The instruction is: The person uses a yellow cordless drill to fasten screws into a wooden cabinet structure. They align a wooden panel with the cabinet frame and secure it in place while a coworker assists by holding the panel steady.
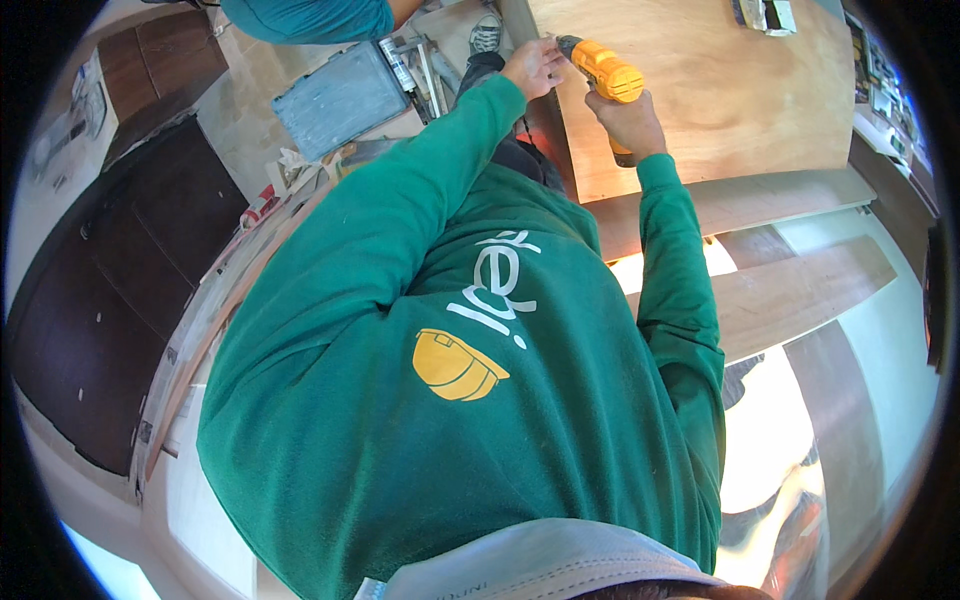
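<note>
The right hand grasped the handle of a yellow drill, its fingers wrapped around the grip below the motor housing. The drill was in front of the person, over the left part of a wooden board, its dark chuck pointing left. The left hand was just beside the chuck, its fingers bent toward the drill's tip; whether they pinched something small there could not be told. Near the board's far edge lay a small packet. Two planks, a nearer one and a farther one, lay on the person's side of the board. To the left, on the floor, was a grey-blue case, with a white tube at its right side. Beyond the case, another person's teal garment showed.
</note>
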Motion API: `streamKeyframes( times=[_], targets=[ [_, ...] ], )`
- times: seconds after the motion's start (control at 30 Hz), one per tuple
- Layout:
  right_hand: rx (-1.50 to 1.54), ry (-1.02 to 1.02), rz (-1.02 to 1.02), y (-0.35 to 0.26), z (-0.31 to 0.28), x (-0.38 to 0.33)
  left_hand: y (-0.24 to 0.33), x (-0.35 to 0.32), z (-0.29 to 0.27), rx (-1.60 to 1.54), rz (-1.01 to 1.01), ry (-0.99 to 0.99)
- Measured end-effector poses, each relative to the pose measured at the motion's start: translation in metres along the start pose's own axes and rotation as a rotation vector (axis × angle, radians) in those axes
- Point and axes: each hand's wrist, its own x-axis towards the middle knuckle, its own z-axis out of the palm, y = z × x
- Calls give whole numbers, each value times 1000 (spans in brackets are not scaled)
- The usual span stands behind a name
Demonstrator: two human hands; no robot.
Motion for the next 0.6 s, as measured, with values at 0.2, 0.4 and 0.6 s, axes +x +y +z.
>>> streamKeyframes(
  times=[0.2,0.4,0.6],
  targets=[
    [16,12,1,-3,4,-6,-3,0,-2,-2,-18,12],
    [-32,24,25,-3,4,0,-1,1,-1,4,1,10],
    [-12,15,-41,-5,6,12,-11,37,-18,-391,3,25]
  ],
)
